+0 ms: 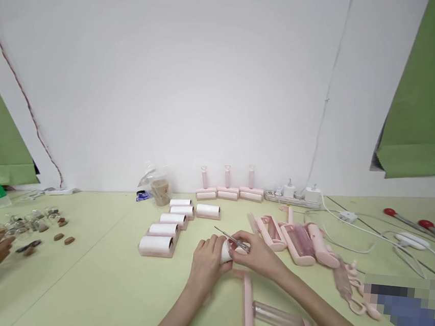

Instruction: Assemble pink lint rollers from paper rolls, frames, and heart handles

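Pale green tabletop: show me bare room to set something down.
Widest: between the brown oval pieces and the row of white cylindrical rolls. Narrower: between that row and the left hand. Crowded: right side, with pink plastic frames; far left, small clear items.

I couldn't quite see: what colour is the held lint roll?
The lint roll is white; see head view.

On the table (102, 275), left of the left hand (207, 262), lint rolls (155, 245); behind, near the wall (210, 80), three lint rollers (228, 190), with a power strip (302, 203) to their right; right of the right hand (257, 256), roller frames (305, 243); before both hands, another frame (248, 309).
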Available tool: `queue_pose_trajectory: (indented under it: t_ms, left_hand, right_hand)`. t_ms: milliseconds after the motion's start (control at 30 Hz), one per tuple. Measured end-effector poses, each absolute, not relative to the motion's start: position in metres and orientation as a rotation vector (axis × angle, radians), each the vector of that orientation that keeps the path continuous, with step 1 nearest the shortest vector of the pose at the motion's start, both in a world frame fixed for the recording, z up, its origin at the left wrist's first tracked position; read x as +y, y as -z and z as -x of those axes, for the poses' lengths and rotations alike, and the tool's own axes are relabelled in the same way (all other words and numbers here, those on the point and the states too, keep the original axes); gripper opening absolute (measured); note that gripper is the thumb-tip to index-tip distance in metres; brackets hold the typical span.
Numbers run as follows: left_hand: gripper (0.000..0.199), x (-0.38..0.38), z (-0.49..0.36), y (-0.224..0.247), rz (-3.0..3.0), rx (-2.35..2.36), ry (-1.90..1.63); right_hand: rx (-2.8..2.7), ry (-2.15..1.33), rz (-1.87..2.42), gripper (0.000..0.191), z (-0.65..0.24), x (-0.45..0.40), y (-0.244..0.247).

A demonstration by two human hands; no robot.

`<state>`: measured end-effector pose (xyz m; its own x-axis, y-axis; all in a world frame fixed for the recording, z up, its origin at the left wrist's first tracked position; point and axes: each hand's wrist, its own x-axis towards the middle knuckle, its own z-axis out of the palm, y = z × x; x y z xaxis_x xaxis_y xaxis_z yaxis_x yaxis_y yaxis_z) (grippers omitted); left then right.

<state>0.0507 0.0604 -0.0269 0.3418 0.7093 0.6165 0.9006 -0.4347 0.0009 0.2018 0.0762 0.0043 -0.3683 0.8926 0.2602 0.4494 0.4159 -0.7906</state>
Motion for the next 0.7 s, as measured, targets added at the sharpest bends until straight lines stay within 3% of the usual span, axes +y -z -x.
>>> queue_pose_trajectory:
  t_ms: [167,433,600,700]
  left_hand:
    - [0.030,0.064,-0.044,0.026,2.278,-1.376,0.740]
    - [0.023,0.072,-0.033,0.026,2.255,-1.686,0.825]
    - [0.024,0.079,-0.023,0.029,2.179,-1.825,0.859]
    - [0.022,0.082,-0.015,0.028,2.097,-1.918,0.902]
  right_hand:
    - [-1.969,-0.764,1.154,0.022,-0.197,0.082,-0.001]
    - [-1.918,-0.642,1.219,0.010,-0.212,0.103,0.001]
    - [-2.274,-0.755,0.972,0.014,-0.210,0.059,0.001]
    - [-2.636,-0.599,0.827,0.018,-0.205,0.028,0.011]
